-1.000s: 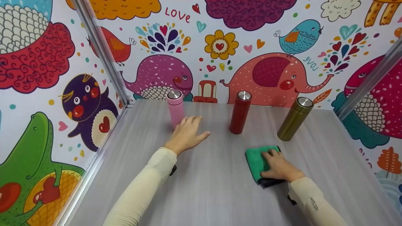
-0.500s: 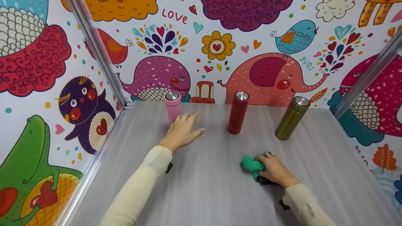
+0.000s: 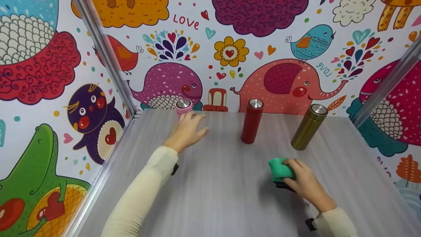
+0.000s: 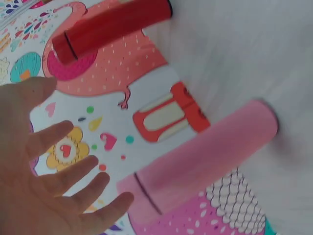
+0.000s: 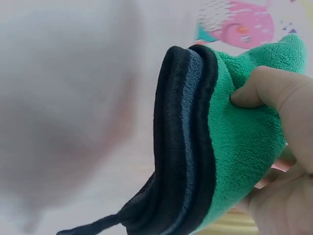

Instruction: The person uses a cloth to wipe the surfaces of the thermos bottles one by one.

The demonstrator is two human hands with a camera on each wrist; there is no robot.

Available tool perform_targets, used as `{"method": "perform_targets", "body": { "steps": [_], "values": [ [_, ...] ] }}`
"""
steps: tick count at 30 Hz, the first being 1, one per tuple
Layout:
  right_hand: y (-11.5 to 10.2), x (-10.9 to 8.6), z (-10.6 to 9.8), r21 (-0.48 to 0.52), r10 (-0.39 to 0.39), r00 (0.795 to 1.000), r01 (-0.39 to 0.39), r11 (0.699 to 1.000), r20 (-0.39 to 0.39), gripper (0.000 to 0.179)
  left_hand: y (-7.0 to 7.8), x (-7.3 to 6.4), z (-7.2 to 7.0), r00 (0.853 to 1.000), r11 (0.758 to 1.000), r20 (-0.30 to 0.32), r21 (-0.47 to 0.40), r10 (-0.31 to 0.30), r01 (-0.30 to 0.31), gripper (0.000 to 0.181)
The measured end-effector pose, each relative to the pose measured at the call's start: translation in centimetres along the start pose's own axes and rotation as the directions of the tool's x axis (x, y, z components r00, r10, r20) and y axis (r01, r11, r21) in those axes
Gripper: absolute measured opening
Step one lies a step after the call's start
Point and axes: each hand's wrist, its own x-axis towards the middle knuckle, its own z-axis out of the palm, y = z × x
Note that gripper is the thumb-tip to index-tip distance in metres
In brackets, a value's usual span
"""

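My right hand (image 3: 306,179) pinches a folded green cloth (image 3: 281,169) with dark edging, held above the table. In the right wrist view the thumb presses on the towelling of the cloth (image 5: 249,147), and a dark loop hangs from its edge. My left hand (image 3: 186,131) reaches toward the pink thermos flask (image 3: 183,104), covering much of it in the head view. The left wrist view shows the fingers spread and relaxed near the lid end of the pink flask (image 4: 205,156), with no grip on it.
A red flask (image 3: 252,123) stands upright at the middle of the grey table (image 3: 213,197). To its right is an olive-gold flask (image 3: 308,128). Walls printed with cartoon animals (image 3: 279,85) and metal corner posts (image 3: 107,56) enclose the table.
My right hand has gathered the cloth, which lay flat, and raised it off the table. The left hand has shifted slightly farther forward, over the pink flask.
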Motion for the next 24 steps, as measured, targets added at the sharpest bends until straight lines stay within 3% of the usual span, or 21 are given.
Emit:
{"method": "perform_targets", "body": {
  "steps": [5, 11, 15, 18, 21, 24],
  "values": [
    [-2.1, 0.0, -1.4, -0.011, -0.044, 0.997, 0.043, 0.999, -0.063, 0.053, -0.8, 2.7, -2.2, 0.997, 0.999, -0.062, 0.01, -0.041, 0.041, 0.057],
    [-4.0, -0.3, -2.3, -0.021, -0.102, 0.989, 0.1, 0.995, -0.106, 0.055, -2.5, 5.4, -3.5, 0.986, 0.986, -0.053, -0.059, -0.158, 0.155, 0.068],
    [-4.3, -0.3, -2.5, -0.012, -0.102, 0.987, 0.101, 0.995, -0.125, 0.055, -4.2, 6.8, -2.9, 0.974, 0.972, -0.034, -0.073, -0.225, 0.222, 0.076],
    [-4.1, -0.7, -2.5, -0.009, -0.078, 0.987, 0.078, 0.997, -0.143, 0.056, -5.2, 7.3, -1.9, 0.971, 0.968, -0.009, -0.083, -0.24, 0.238, 0.077],
    [-3.9, -1.1, -2.3, -0.012, -0.055, 0.987, 0.054, 0.998, -0.153, 0.055, -6.1, 7.3, -0.8, 0.973, 0.967, -0.006, -0.113, -0.231, 0.229, 0.071],
    [-3.8, -1.0, -2.2, -0.011, -0.052, 0.987, 0.051, 0.999, -0.155, 0.053, -6.5, 7.3, -0.4, 0.974, 0.964, -0.045, -0.16, -0.22, 0.211, 0.066]
  ]
}}
